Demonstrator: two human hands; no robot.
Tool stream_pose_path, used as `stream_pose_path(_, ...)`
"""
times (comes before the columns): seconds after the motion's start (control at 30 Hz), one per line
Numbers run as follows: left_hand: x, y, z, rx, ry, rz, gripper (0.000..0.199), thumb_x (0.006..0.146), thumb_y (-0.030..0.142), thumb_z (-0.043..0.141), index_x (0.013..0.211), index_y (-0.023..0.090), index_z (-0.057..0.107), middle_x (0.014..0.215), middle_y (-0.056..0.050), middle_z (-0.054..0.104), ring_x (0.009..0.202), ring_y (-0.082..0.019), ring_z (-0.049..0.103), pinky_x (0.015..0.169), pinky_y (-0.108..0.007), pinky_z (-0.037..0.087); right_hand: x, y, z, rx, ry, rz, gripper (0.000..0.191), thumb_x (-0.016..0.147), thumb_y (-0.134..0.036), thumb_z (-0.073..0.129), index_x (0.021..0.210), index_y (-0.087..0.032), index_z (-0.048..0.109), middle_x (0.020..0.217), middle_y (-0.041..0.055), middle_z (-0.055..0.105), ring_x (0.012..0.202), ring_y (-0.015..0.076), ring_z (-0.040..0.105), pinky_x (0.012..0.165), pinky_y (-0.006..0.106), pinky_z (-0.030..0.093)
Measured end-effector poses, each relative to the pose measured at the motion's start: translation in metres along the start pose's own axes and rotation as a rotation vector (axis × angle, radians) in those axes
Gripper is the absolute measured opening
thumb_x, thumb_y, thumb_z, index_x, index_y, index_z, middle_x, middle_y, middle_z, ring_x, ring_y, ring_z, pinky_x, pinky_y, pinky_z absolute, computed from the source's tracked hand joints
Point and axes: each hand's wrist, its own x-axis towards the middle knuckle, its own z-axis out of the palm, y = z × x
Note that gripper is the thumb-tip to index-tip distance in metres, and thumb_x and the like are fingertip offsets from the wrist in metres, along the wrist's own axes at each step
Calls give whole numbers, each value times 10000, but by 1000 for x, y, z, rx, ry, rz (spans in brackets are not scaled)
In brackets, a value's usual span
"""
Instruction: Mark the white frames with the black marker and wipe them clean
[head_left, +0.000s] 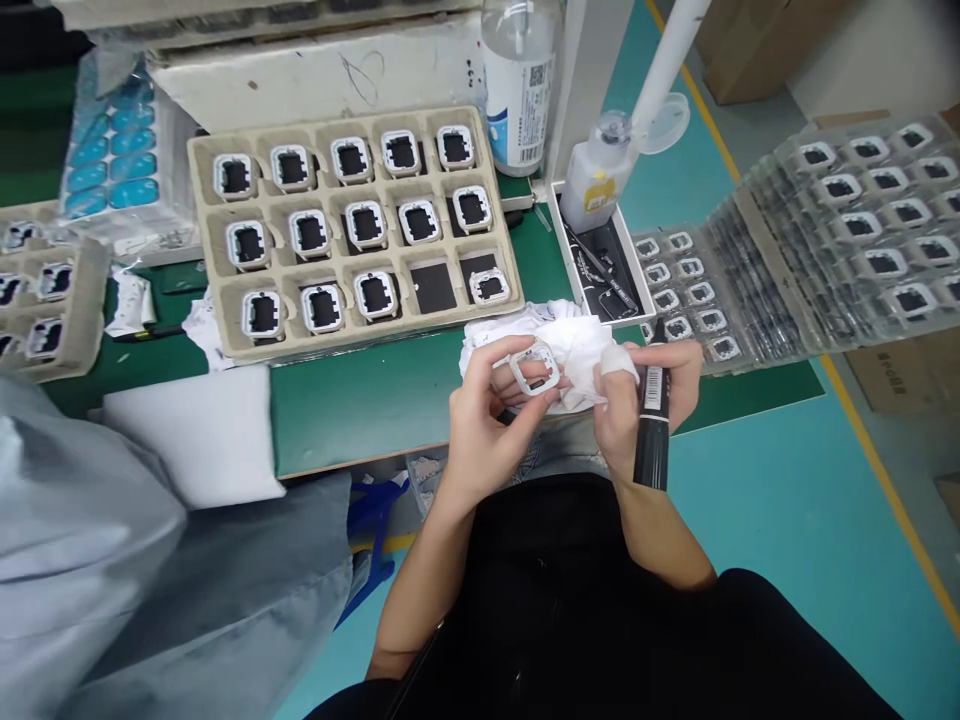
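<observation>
My left hand (484,435) is closed on a white square frame with rounded corners, like a watch case (554,372), held tilted by its edges between thumb and fingers. Close beside it, my right hand (619,425) grips a black marker pen (653,445), upright with its label showing. A white wiping cloth (619,363) covers a fingertip of that same hand. Beneath both hands a crumpled white cloth (577,340) lies at the bench edge. Behind them stands a pulp tray (322,352) with similar frames in its compartments; one front-row compartment holds no frame.
A white box (638,290) holds a dispenser bottle (592,185) and tweezers (600,265). Stacked clear trays (780,270) of frames stand right. A large bottle (519,95) is behind. White foam (199,430) and another person's grey sleeve (75,520) are at left.
</observation>
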Motion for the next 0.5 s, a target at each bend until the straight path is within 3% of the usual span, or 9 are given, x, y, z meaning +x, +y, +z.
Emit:
stream_pose_path(0.13,1,-2,-4,-7,11,-43,541,1076,430,951,1497,281,647,1219,-46,882,1159,-270,959,1025,-369,803,22,-18,-6,-30,132,-59,154,1102,-442,700,1094,-317,611,948,-13,638,718,212,636,669,409,564)
stream_pose_path(0.3,3,-5,-3,-54,-6,-56,520,1065,391,961,1474,281,659,1187,-32,887,1153,-247,959,1002,-320,793,105,-28,-8,-109,164,-254,202,1047,-295,768,986,-310,577,869,-33,565,751,202,581,723,389,527)
stream_pose_path(0.4,4,-6,-2,-40,0,-67,555,1045,432,977,1472,268,662,1179,-43,886,1154,-263,958,1024,-355,796,168,-24,4,-246,22,-202,348,994,-141,784,960,-322,488,895,-30,618,844,194,578,834,362,530)
stream_pose_path(0.5,3,-6,-2,-12,8,-70,531,1057,405,954,1481,256,671,1190,-60,886,1167,-266,953,1035,-359,788,217,-19,21,-490,-114,-51,445,1030,-146,833,926,-327,440,904,-29,657,875,180,558,876,347,497)
